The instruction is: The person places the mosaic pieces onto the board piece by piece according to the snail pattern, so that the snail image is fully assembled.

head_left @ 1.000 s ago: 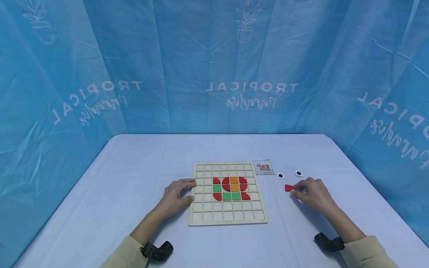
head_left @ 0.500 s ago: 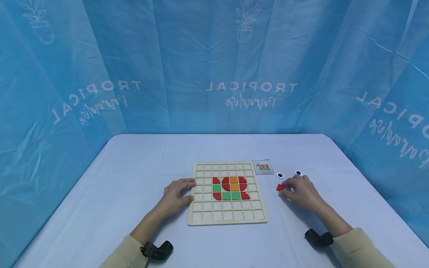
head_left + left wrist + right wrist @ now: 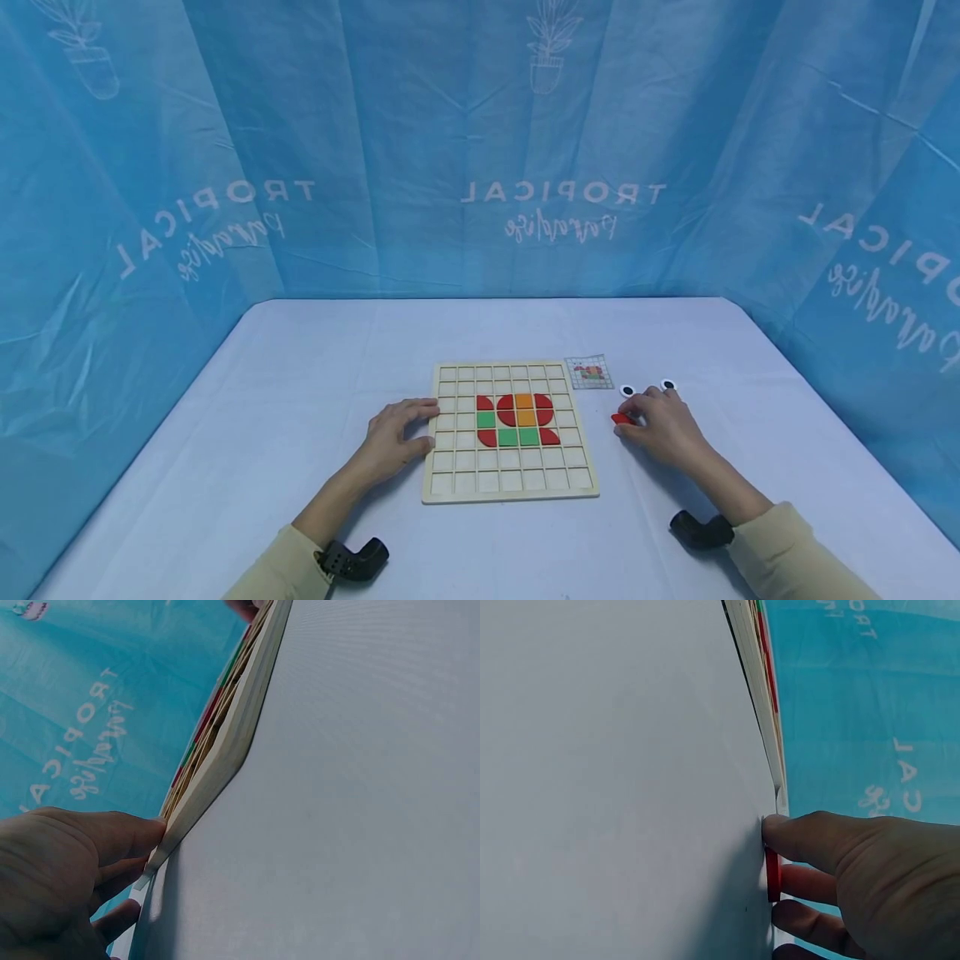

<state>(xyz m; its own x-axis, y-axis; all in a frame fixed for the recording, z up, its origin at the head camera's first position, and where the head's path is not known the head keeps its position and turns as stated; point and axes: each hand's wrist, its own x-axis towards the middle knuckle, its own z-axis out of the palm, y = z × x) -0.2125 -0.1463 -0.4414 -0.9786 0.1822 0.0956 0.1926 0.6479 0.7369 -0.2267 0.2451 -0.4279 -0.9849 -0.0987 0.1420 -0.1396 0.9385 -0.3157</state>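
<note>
A wooden grid board [image 3: 510,485] lies on the table, several red, green and orange tiles set in its middle cells. My left hand [image 3: 393,437] touches the board's left edge, thumb and fingers spread apart along it. In the left wrist view the thumb tip of the left hand [image 3: 67,862] meets the board's rim. Right of the board, my right hand [image 3: 666,427] holds a red tile [image 3: 621,419] between thumb and fingers, low at the table surface. The right wrist view shows this red tile [image 3: 772,876] edge-on beside the thumb; its full outline is partly hidden.
A small pattern card [image 3: 589,372] lies at the board's upper right corner. Two white discs with black centres, a left disc [image 3: 627,390] and a right disc [image 3: 668,384], lie just beyond my right hand. Blue printed curtains [image 3: 480,150] surround the white table [image 3: 337,350].
My right hand has moved left toward the board, bringing the red tile with it; the tile has also turned. The left hand and board stay in place.
</note>
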